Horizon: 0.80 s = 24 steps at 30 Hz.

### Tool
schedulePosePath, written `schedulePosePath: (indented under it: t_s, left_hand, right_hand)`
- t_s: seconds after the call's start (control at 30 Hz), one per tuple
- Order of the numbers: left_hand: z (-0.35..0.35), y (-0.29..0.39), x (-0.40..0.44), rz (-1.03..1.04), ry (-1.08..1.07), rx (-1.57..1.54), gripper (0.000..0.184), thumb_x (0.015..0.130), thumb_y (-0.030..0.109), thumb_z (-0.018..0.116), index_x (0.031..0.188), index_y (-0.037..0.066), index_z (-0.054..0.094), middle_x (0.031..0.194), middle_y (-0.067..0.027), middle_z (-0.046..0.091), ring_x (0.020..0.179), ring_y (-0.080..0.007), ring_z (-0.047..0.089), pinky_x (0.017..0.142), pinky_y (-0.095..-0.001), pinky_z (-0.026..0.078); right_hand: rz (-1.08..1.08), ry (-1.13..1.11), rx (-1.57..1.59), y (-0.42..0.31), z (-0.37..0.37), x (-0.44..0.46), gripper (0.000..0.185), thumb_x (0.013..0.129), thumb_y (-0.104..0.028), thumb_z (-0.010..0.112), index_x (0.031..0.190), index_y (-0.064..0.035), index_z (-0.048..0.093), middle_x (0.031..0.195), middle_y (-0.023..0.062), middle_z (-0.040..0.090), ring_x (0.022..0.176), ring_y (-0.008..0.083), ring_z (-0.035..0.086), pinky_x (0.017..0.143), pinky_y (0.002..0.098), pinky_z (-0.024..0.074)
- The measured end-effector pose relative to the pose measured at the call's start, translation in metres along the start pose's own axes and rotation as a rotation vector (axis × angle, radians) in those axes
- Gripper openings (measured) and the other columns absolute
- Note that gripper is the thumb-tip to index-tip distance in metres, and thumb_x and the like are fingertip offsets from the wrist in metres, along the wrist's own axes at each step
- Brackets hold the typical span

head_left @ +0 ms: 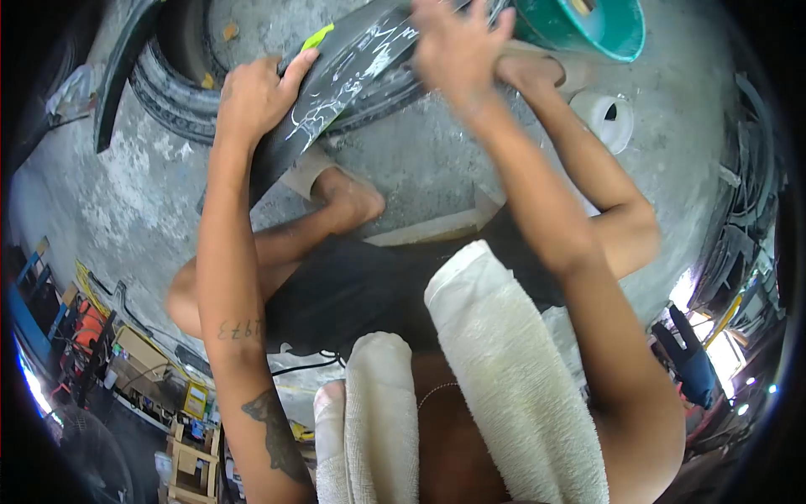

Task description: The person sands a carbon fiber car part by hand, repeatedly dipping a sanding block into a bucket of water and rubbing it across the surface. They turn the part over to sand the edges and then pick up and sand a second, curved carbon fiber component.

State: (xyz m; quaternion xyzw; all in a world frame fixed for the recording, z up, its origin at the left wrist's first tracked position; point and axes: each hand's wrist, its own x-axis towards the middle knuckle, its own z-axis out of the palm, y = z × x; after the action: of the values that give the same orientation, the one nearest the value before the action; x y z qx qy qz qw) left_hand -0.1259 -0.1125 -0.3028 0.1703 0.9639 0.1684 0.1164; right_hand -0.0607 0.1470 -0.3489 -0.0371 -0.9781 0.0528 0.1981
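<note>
A long dark panel (348, 71), wet and streaked with white suds, slants across the top of the view. My left hand (256, 97) grips its near left edge, thumb on top. Just beyond that thumb a bright yellow-green piece (318, 38) shows at the panel's edge; what it is I cannot make out. Over the panel's far right part is my right hand (462, 55), smeared by motion. Whether that hand holds anything is not visible.
Under the panel lies a black tire (172, 105) on the grey concrete floor (117, 210). A teal bucket (625, 38) with liquid stands at top right, near a white ring-shaped container (603, 120). Tools and boxes line the lower left; a white towel (512, 361) hangs in front of me.
</note>
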Motion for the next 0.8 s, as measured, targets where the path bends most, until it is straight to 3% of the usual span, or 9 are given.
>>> schedulePosePath:
  t_s: [0.03, 0.2, 0.27, 0.37, 0.4, 0.6, 0.7, 0.73, 0.8]
  left_hand:
    - [-0.004, 0.001, 0.001, -0.042, -0.058, -0.013, 0.079, 0.095, 0.068, 0.053, 0.085, -0.007, 0.072, 0.079, -0.0342, 0.066, 0.084, -0.0508, 0.066, 0.080, -0.0535, 0.052]
    - [-0.003, -0.002, 0.001, -0.062, -0.137, -0.051, 0.081, 0.095, 0.070, 0.051, 0.087, -0.007, 0.073, 0.081, -0.0339, 0.067, 0.086, -0.0501, 0.068, 0.083, -0.0536, 0.053]
    - [-0.004, -0.001, 0.002, -0.055, -0.138, 0.001, 0.080, 0.096, 0.069, 0.049, 0.087, -0.006, 0.074, 0.079, -0.0325, 0.068, 0.085, -0.0493, 0.068, 0.083, -0.0532, 0.053]
    - [-0.005, -0.001, 0.001, -0.091, -0.138, 0.006, 0.080, 0.096, 0.070, 0.050, 0.087, -0.005, 0.074, 0.079, -0.0321, 0.068, 0.084, -0.0491, 0.068, 0.083, -0.0530, 0.053]
    - [-0.004, -0.003, 0.002, -0.083, -0.150, -0.031, 0.080, 0.095, 0.070, 0.050, 0.086, -0.005, 0.075, 0.078, -0.0320, 0.068, 0.084, -0.0490, 0.068, 0.083, -0.0530, 0.053]
    - [0.005, -0.011, 0.000, -0.058, -0.149, -0.094, 0.079, 0.095, 0.070, 0.051, 0.084, -0.005, 0.075, 0.078, -0.0326, 0.067, 0.084, -0.0490, 0.069, 0.082, -0.0531, 0.054]
    - [0.006, -0.008, 0.001, -0.017, -0.060, 0.010, 0.081, 0.097, 0.069, 0.050, 0.081, -0.007, 0.072, 0.074, -0.0323, 0.065, 0.079, -0.0486, 0.067, 0.076, -0.0536, 0.052]
    - [0.005, -0.007, -0.001, -0.014, -0.047, 0.009, 0.081, 0.097, 0.069, 0.050, 0.081, -0.007, 0.072, 0.074, -0.0323, 0.065, 0.079, -0.0486, 0.067, 0.076, -0.0536, 0.052]
    - [0.003, -0.002, -0.003, 0.040, 0.004, 0.047, 0.080, 0.097, 0.068, 0.050, 0.082, -0.007, 0.073, 0.074, -0.0322, 0.065, 0.079, -0.0486, 0.068, 0.077, -0.0537, 0.052]
  right_hand:
    - [-0.008, 0.053, 0.176, -0.026, 0.000, -0.024, 0.029, 0.088, -0.020, 0.068, 0.116, -0.0262, 0.073, 0.123, -0.0062, 0.072, 0.139, 0.0427, 0.048, 0.114, 0.0746, 0.0125]
    - [-0.138, -0.032, 0.148, -0.004, -0.034, -0.016, 0.025, 0.085, -0.020, 0.070, 0.109, -0.0227, 0.075, 0.122, -0.0041, 0.073, 0.139, 0.0343, 0.050, 0.111, 0.0772, 0.0152]
    - [-0.057, 0.092, -0.044, 0.035, -0.022, 0.021, 0.030, 0.100, -0.021, 0.050, 0.119, -0.0147, 0.072, 0.126, 0.0105, 0.069, 0.134, 0.0370, 0.050, 0.106, 0.0751, 0.0250]
    - [0.053, -0.127, 0.074, 0.028, -0.044, 0.050, 0.028, 0.097, -0.018, 0.051, 0.115, -0.0154, 0.073, 0.118, 0.0115, 0.070, 0.129, 0.0370, 0.052, 0.103, 0.0754, 0.0271]
    - [-0.009, -0.169, 0.059, 0.014, -0.019, 0.025, 0.023, 0.084, -0.019, 0.070, 0.106, -0.0214, 0.075, 0.116, -0.0032, 0.073, 0.137, 0.0276, 0.051, 0.111, 0.0751, 0.0189]
    - [-0.347, 0.035, 0.334, -0.017, -0.020, -0.013, 0.019, 0.082, -0.019, 0.071, 0.101, -0.0182, 0.073, 0.110, -0.0013, 0.073, 0.125, 0.0241, 0.059, 0.108, 0.0704, 0.0295]
    - [-0.007, -0.217, 0.169, 0.039, -0.071, 0.052, 0.023, 0.094, -0.014, 0.055, 0.106, -0.0128, 0.075, 0.112, 0.0127, 0.071, 0.122, 0.0361, 0.056, 0.107, 0.0603, 0.0353]
    - [0.042, 0.243, -0.181, 0.084, -0.023, 0.052, 0.020, 0.092, -0.014, 0.060, 0.105, -0.0134, 0.076, 0.112, 0.0099, 0.072, 0.124, 0.0355, 0.057, 0.106, 0.0548, 0.0386]
    - [-0.079, 0.202, -0.156, 0.106, -0.031, 0.062, 0.021, 0.092, -0.018, 0.063, 0.110, -0.0136, 0.074, 0.114, 0.0105, 0.072, 0.121, 0.0387, 0.059, 0.106, 0.0584, 0.0373]
